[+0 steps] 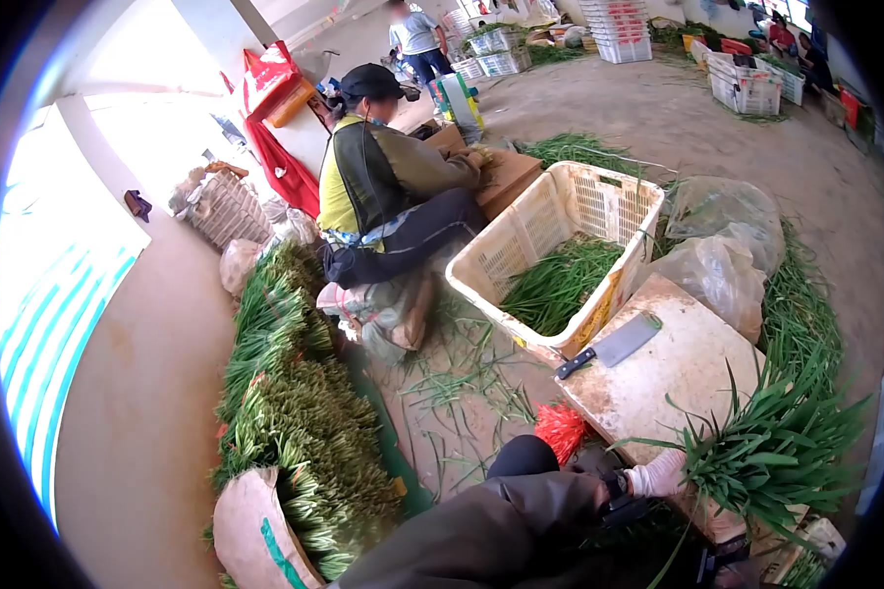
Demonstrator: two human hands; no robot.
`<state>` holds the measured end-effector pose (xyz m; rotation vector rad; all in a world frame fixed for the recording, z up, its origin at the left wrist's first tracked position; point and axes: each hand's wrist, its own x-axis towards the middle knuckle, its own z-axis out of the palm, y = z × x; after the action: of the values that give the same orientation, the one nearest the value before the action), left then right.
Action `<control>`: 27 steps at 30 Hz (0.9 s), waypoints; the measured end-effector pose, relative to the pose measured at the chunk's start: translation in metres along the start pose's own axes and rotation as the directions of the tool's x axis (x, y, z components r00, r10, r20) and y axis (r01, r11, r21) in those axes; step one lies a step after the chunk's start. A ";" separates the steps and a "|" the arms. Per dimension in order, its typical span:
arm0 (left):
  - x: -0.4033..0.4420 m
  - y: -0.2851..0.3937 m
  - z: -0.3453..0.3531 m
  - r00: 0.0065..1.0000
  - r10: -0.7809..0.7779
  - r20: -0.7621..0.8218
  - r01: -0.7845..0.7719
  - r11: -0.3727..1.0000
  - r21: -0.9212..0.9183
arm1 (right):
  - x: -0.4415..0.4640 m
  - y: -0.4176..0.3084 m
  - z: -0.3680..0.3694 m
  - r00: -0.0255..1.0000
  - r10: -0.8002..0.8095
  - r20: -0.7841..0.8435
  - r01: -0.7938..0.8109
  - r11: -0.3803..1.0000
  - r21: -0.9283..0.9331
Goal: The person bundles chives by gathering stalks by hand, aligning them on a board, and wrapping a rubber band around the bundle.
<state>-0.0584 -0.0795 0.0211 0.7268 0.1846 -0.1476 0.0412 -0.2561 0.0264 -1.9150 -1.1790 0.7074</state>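
Note:
My left hand, in a pale glove, is closed on the near side of a bunch of long green leaves that look like garlic chives. Below the leaves my right hand is closed at the same bunch, its fingers partly hidden. The bunch fans out over the near right part of a stained cutting board. A cleaver with a dark handle lies flat at the board's far edge. Red plastic ties are heaped beside the board's left corner.
A white crate with loose greens stands beyond the board. Clear plastic bags and cut greens lie to its right. Bundled greens are stacked along the left wall. A co-worker sits past the crate near a cardboard box.

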 end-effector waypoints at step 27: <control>0.021 -0.042 -0.041 0.903 0.258 0.343 -0.264 -0.296 0.918 | -0.003 0.039 0.011 0.999 -0.005 -0.053 0.004 1.000 -0.018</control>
<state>-0.0509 -0.0846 -0.0409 2.5285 -0.2192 0.2420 0.0506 -0.2659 -0.0121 -1.9339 -1.1605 0.6418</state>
